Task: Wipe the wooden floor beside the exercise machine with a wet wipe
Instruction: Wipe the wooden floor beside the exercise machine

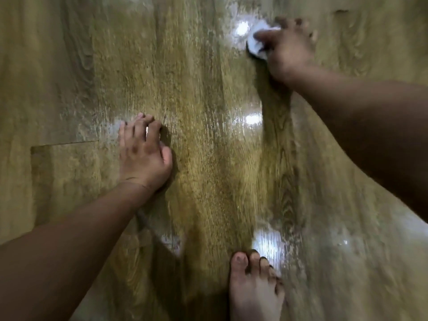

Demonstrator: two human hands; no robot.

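Observation:
The wooden floor fills the view, brown planks with wet, shiny streaks and bright light reflections. My right hand is at the upper right, blurred, gripping a crumpled white wet wipe and pressing it onto the floor. My left hand rests flat on the floor at centre left, fingers spread and holding nothing. The exercise machine is out of view.
A bare foot stands on the floor at the bottom centre, toes pointing up the frame. A plank seam runs at the left. Wet glare patches lie just above the foot.

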